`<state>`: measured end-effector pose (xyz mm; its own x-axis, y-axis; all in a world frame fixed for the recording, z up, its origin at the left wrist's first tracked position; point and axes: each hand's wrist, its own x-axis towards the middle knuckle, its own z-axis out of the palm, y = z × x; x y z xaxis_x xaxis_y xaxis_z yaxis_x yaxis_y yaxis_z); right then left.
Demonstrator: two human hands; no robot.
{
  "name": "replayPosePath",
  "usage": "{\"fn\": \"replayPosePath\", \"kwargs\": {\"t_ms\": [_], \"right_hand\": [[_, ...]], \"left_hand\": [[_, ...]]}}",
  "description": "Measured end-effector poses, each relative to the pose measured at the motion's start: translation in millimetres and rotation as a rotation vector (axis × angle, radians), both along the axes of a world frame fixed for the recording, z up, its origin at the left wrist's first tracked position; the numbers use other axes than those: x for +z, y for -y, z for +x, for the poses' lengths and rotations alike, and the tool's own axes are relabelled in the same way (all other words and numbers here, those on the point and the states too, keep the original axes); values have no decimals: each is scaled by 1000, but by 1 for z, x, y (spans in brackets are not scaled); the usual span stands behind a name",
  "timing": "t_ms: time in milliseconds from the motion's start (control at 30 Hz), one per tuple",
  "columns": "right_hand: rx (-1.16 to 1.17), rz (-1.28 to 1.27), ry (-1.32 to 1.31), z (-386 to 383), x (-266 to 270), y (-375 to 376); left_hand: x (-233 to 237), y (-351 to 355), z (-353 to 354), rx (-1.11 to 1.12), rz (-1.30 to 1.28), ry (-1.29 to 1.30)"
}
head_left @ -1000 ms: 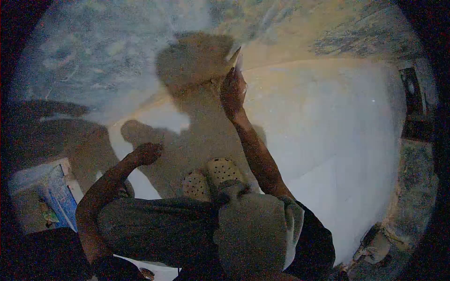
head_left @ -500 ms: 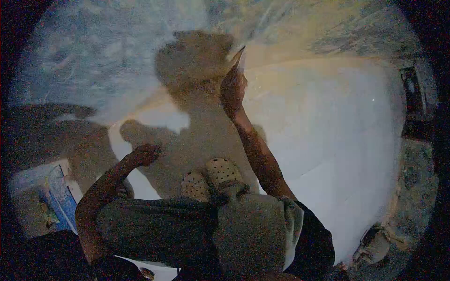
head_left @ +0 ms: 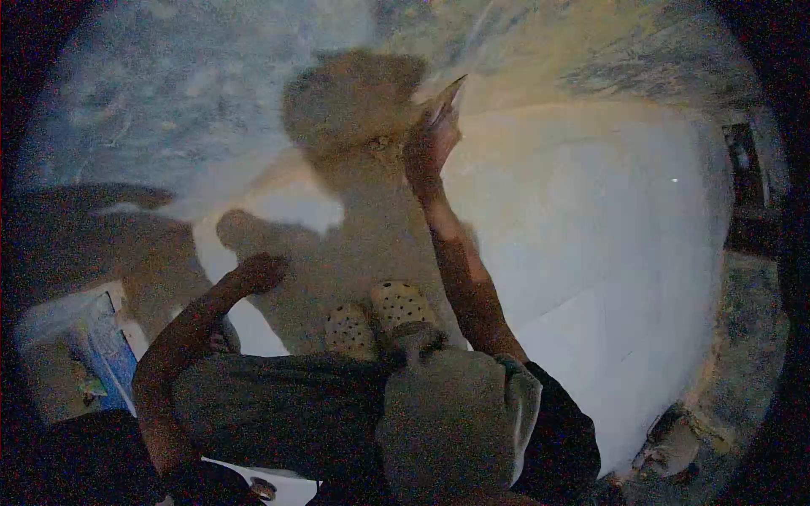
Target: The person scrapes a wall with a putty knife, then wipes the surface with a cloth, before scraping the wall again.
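Nearest to you, at 6 o'clock, your bent knees (head_left: 439,422) in dark trousers fill the bottom of the view. Just beyond them your two perforated clogs (head_left: 380,310) stand side by side on the floor (head_left: 607,236), which here has a smooth, pale coat.

At 8 o'clock your left arm bends out to your left hand (head_left: 261,271). Its grip is curled closed with nothing visible in it, and its knuckles are down on the pale floor, left of the clogs. Farther out at 8 o'clock, near the edge of the view, a blue carton (head_left: 105,346) sits well apart from that hand.

Your right arm reaches straight out past the clogs toward 12 o'clock. Your right hand (head_left: 429,148) has its grip closed tight on the trowel (head_left: 445,94). The handle is hidden inside your fingers. The pointed blade sticks out beyond the hand toward 1 o'clock, at the far border of the pale coat.

Just left of the trowel lies the shadow (head_left: 350,101) of your head. Beyond it, from 10 to 1 o'clock, the surface is rough, mottled grey (head_left: 169,93).

At 5 o'clock some rubble (head_left: 671,443) lies along the edge of the pale coat.
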<state>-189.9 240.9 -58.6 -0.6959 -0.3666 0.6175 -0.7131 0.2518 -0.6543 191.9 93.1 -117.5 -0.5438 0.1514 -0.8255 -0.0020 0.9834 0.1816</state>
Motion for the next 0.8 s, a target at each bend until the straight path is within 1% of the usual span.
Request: {"fn": "replayPosePath", "kwargs": {"t_ms": [33,67,100,133,167,200,233,267,300,333,367,400,433,467,500,533,600,633,667,700,733,767,800], "right_hand": [[-4,0,7,3,5,0],[-14,-20,307,9,11,0],[-16,-39,447,16,21,-1],[-26,-60,586,23,28,-2],[34,-22,374,33,24,-7],[64,51,297,32,21,-6],[92,118,216,32,16,-6],[120,178,134,32,12,-6],[156,96,320,37,36,-8],[184,3,505,41,50,-9],[185,-7,505,31,31,-5],[6,140,200,20,-3,3],[-73,208,50,17,-4,5],[-167,271,-97,15,-5,8],[-145,155,183,17,36,7],[-124,42,461,19,60,5],[-120,24,429,16,35,5],[-67,-29,377,19,16,3],[-18,-78,326,24,10,-1],[-22,-72,320,26,14,-6],[25,15,245,27,23,-14],[73,102,172,29,30,-18],[70,103,172,27,27,-20]], "left_hand": [[-1,1,6,-4,0,7],[-3,4,13,-92,53,-144],[-4,8,16,-183,104,-302],[11,5,5,-191,92,-314],[23,-1,-4,141,115,-182],[32,-6,-9,477,149,-36],[20,-1,-2,482,156,-37],[5,10,9,210,141,-179],[-5,12,19,-70,123,-314],[11,8,9,-71,126,-306],[29,6,-8,39,159,-270],[50,0,-20,149,191,-232],[58,-7,-28,148,177,-225],[65,-14,-33,179,100,-170],[69,-17,-33,212,28,-116],[65,-16,-26,215,27,-115],[43,-9,-11,387,159,-121],[36,-7,-5,387,163,-133],[32,-3,5,234,154,-155],[23,1,11,81,143,-171],[9,6,13,77,147,-176],[-7,12,18,-120,130,-242],[-6,14,14,-317,109,-305]]}}
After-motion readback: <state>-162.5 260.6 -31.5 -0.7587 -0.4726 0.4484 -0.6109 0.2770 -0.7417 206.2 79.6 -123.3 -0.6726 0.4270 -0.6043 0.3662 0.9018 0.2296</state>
